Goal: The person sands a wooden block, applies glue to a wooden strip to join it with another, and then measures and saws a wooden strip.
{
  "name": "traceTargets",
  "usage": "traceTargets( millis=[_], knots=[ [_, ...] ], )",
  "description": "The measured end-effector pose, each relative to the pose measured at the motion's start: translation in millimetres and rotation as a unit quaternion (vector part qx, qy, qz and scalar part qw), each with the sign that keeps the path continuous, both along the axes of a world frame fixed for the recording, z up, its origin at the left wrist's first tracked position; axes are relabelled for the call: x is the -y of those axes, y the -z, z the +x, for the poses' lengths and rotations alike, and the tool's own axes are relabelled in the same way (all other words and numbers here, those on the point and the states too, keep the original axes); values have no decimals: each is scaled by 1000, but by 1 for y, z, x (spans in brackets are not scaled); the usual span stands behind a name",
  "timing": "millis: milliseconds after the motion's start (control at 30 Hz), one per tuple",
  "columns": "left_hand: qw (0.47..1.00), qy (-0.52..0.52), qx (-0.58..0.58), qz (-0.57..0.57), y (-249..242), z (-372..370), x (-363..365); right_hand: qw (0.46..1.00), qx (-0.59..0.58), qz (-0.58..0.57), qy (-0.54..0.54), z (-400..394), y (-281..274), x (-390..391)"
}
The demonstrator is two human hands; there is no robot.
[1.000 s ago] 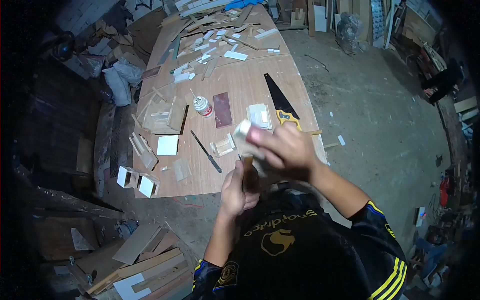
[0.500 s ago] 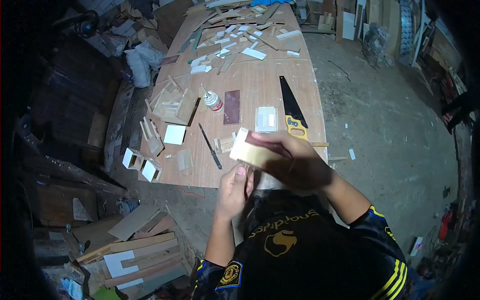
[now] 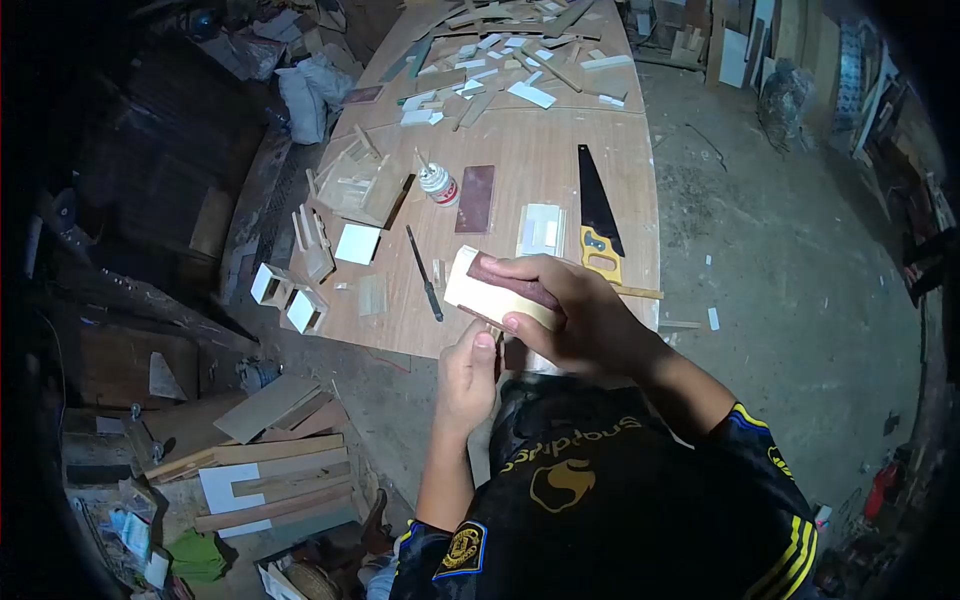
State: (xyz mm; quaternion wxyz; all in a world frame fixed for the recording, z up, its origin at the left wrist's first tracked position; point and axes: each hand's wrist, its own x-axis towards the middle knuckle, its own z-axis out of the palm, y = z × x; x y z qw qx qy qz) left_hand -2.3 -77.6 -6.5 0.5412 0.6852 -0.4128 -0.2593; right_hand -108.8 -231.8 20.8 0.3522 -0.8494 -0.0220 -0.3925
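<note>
Gripping a sanding block (image 3: 497, 292) over the desk's (image 3: 520, 180) near edge, the right hand (image 3: 575, 315) closes around it; the left hand (image 3: 467, 378) pinches a small wood piece (image 3: 497, 352) beneath. Both appear light and rigid; hold by the sides.

One handsaw (image 3: 598, 205), one glue bottle (image 3: 437, 183), two hands.
</note>
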Motion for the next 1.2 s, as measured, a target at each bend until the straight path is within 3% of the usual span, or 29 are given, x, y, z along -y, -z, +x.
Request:
traceTargets(
  millis=[67,100,133,200,233,300,433,500,567,600,700,767,833,867,900,967,1000,1033,1100,1133,1200],
  knots=[
    [1000,-9,-23,-3,0,-1,-2,988,-24,146,-54,-5,2,-1],
    [999,-14,-47,-9,0,-2,-3,987,-24,146,-58,-9,0,3],
    [999,-16,-46,-8,4,-2,-6,991,-71,99,-54,-15,-5,9],
    [962,-53,-266,-22,13,1,-15,973,-228,-10,-38,-30,-19,20],
    [956,-63,-281,-52,2,3,-16,973,-226,-10,-43,-29,-7,21],
    [949,-37,-297,-103,-7,12,-22,933,-140,269,-193,-22,22,22],
    [947,-17,-314,-72,-7,13,-25,968,-29,237,-79,-8,-5,6],
    [948,-4,-312,-57,-7,12,-25,963,-18,258,-75,1,-5,-2],
    [972,-19,-231,-31,-4,7,-23,990,0,127,-55,8,-7,-6],
    [971,-16,-235,-31,-2,6,-22,976,-90,185,-73,5,-15,-7],
    [985,-25,-171,-17,2,9,-26,990,-61,107,-64,10,-16,-12],
    [984,-30,-176,0,4,13,-34,987,-75,120,-77,6,-23,-15],
    [984,-117,57,-125,31,12,-29,973,-152,49,-169,2,-26,-18],
    [990,-42,-4,-131,39,22,-43,965,-159,25,-205,2,-27,-24],
    [967,-118,184,-131,52,18,-42,983,-48,15,-178,5,-11,-35],
    [988,-52,-126,-71,29,15,-47,967,-175,95,-162,-2,-40,-28],
    [978,-66,-193,-44,14,9,-39,980,53,139,-132,14,-12,-28],
    [981,-68,-183,-22,7,7,-39,991,59,123,-10,22,-15,-29],
    [986,-60,-155,-14,4,6,-39,999,12,27,-13,21,-6,-23],
    [986,-60,-154,-15,6,7,-40,999,13,26,-13,18,-11,-24],
    [986,-68,-150,-28,14,8,-45,987,-72,67,-129,10,-26,-29]
  ],
)
